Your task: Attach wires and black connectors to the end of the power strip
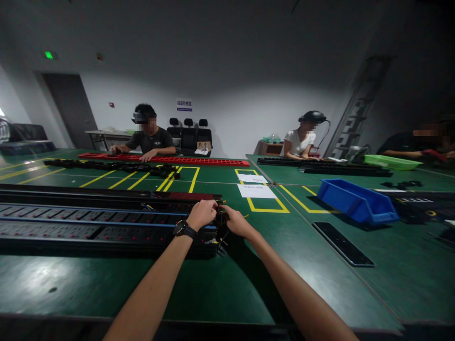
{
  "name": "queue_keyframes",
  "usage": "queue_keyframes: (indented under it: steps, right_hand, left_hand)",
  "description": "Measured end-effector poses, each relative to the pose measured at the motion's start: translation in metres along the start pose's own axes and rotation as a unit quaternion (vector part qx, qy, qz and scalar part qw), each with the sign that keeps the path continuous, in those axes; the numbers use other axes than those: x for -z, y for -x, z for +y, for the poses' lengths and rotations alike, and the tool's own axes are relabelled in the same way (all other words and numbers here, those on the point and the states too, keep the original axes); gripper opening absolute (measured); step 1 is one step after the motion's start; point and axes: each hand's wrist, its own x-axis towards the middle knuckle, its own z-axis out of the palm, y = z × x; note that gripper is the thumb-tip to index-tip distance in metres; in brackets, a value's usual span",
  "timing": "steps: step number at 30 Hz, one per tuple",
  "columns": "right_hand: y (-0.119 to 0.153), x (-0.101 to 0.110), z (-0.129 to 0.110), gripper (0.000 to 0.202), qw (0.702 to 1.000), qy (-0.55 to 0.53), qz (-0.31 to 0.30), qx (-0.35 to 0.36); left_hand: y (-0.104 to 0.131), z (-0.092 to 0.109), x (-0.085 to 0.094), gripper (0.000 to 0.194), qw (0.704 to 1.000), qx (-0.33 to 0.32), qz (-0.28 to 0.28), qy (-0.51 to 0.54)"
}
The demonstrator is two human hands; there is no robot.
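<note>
Long black power strips (135,233) with rows of sockets and small red parts lie side by side on the green table, reaching out of view at the left. Short wires (221,242) stick out of their right-hand ends. My left hand (202,214), with a watch on the wrist, is curled over the end of the far strips. Facing it from the right, my right hand (236,221) has its fingers bent at the same strip end. Both sets of fingertips nearly meet there. What they pinch is hidden among dark parts and wires.
Right of my hands are paper sheets (256,191), a blue bin (359,203) and a flat black phone-like slab (341,244). Beyond lie black parts (113,166) and a red slotted rail (199,160). A co-worker (151,137) sits opposite; others sit further right.
</note>
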Motion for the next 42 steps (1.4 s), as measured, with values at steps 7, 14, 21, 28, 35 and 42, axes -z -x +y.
queue_keyframes:
  steps: [7, 14, 21, 28, 35, 42]
  right_hand:
    - [0.001, 0.004, 0.003, 0.07, 0.999, -0.045, -0.025, 0.013]
    - [-0.001, 0.003, 0.02, 0.074, 0.994, -0.081, -0.037, 0.061]
    - [-0.003, 0.0, 0.017, 0.071, 0.996, -0.07, -0.034, 0.042]
    - [-0.001, 0.005, 0.008, 0.067, 0.998, -0.043, -0.036, 0.026]
    - [0.0, 0.007, 0.006, 0.068, 0.997, -0.065, -0.043, 0.023]
    - [-0.002, 0.002, 0.012, 0.065, 0.997, -0.068, -0.035, 0.016]
  left_hand:
    - [-0.002, -0.007, -0.005, 0.032, 1.0, -0.011, -0.001, 0.01]
    - [-0.005, -0.011, -0.008, 0.026, 1.0, -0.015, -0.008, 0.022]
    - [-0.002, -0.009, -0.009, 0.028, 1.0, -0.017, 0.011, 0.004]
    - [0.0, -0.006, -0.006, 0.027, 1.0, -0.018, 0.003, -0.006]
    - [0.002, -0.002, -0.002, 0.03, 1.0, -0.018, -0.008, -0.007]
    - [0.0, -0.003, -0.003, 0.03, 0.999, -0.023, -0.015, -0.024]
